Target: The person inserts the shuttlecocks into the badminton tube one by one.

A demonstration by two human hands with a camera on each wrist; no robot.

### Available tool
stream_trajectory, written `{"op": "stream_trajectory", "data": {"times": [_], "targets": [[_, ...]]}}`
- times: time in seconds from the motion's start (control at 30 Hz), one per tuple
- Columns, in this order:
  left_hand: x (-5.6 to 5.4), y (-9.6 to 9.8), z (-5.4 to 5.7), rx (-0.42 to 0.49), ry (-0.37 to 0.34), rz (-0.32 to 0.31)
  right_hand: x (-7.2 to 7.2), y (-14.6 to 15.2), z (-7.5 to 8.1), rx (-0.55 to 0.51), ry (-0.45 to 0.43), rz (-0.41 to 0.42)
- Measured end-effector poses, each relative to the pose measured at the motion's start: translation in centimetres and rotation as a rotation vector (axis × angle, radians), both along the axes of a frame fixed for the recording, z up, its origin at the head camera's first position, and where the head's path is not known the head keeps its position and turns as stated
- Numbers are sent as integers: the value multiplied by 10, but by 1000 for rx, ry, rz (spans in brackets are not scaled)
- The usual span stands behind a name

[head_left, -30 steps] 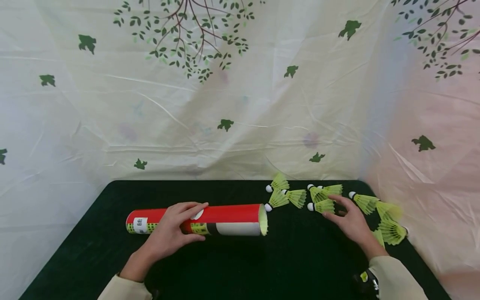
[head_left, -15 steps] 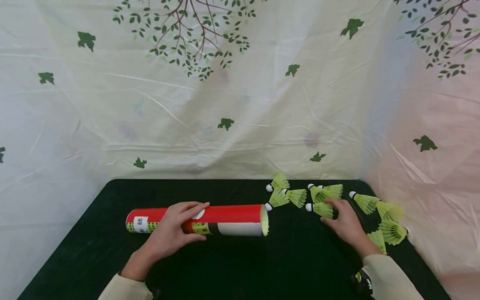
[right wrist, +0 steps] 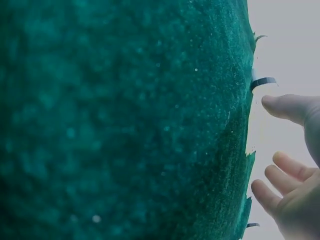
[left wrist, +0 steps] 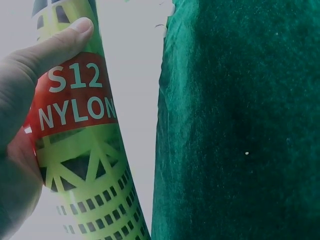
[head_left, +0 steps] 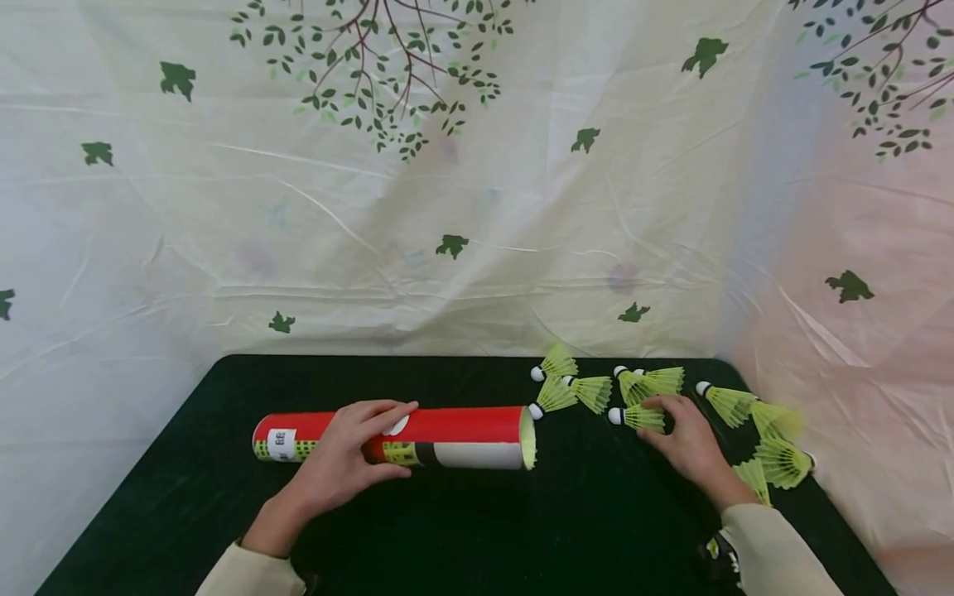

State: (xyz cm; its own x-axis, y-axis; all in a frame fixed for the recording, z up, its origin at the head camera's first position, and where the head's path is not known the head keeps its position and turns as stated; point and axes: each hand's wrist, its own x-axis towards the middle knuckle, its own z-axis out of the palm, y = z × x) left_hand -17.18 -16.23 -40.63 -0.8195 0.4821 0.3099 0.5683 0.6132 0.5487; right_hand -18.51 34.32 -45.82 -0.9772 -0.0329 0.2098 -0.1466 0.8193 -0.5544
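My left hand (head_left: 339, 455) grips a red shuttlecock tube (head_left: 465, 426) lying on its side, thumb on the near side and fingers over the top. Its open end faces right. In the left wrist view, the tube (left wrist: 75, 142) shows "S12 NYLON" beside my thumb. My right hand (head_left: 691, 447) pinches the skirt of a yellow shuttlecock (head_left: 637, 417) between thumb and fingers; its white cork points left. The right wrist view shows the right hand (right wrist: 295, 200) at the edge, but the shuttlecock is washed out there.
Left of the right hand lies a loose group of shuttlecocks (head_left: 591, 392). Two more (head_left: 659, 381) lie just behind the pinched one, and several others (head_left: 782, 462) are at the right edge of the dark green tabletop (head_left: 581, 530). A patterned curtain (head_left: 507, 207) hangs behind.
My right hand has moved slightly left and its thumb and fingers have closed on the shuttlecock, which shifted a little left. The left hand and tube stay put.
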Motion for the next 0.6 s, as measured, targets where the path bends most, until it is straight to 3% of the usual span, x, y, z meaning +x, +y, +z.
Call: {"op": "stream_trajectory", "data": {"times": [0.3,0.6], "targets": [[0,0,0,2,-5,0,0,0,0,8,-28,39],[0,-1,0,5,-2,-7,1,3,3,16,-3,43]]}}
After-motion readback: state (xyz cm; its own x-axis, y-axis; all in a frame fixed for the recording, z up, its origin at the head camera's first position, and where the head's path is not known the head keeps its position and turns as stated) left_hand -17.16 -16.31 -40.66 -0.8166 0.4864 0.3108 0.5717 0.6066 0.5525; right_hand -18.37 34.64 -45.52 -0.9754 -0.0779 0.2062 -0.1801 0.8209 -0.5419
